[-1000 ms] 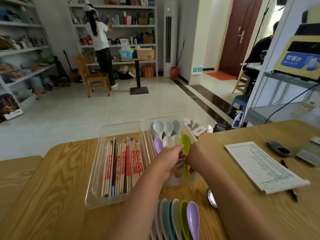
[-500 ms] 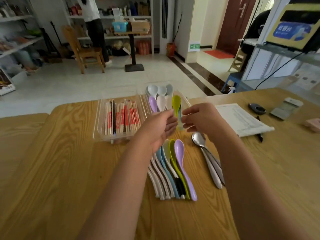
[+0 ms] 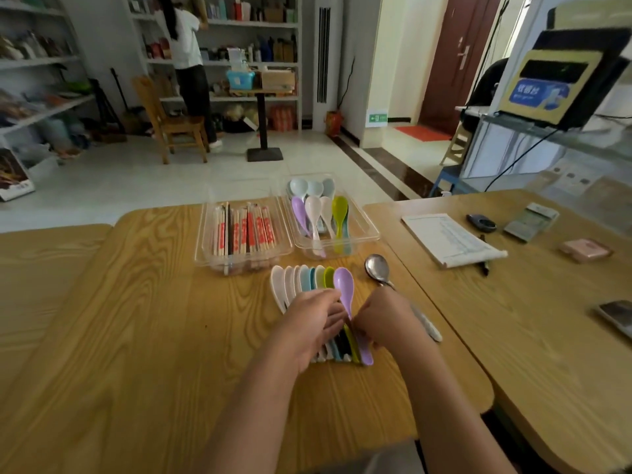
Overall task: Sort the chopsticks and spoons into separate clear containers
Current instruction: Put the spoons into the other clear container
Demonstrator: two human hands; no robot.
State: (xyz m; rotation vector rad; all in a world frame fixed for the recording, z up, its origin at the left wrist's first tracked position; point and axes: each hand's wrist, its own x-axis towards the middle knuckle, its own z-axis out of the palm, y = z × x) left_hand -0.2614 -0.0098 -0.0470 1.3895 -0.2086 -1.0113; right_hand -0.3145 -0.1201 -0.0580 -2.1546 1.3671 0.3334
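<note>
**Reaching into the spoon row: purple spoon is the pick**

Row of plastic spoons [image 3: 301,280] lies on the table [image 3: 136,319] under both hands, just short of the spoon container [image 3: 374,230]. Long axes run near-far, with bowls pointing away toward the containers and handles toward the person. Purple spoon [image 3: 343,282] sits at the row's right end, nearest the right hand [image 3: 386,323], whose fingers curl onto its handle. Left hand [image 3: 313,325] covers the neighbouring handles; can't tell if it's gripping or pressing. My read: carry straight forward, no turn needed. Chopstick container [image 3: 201,248] sits left of the target.
</note>
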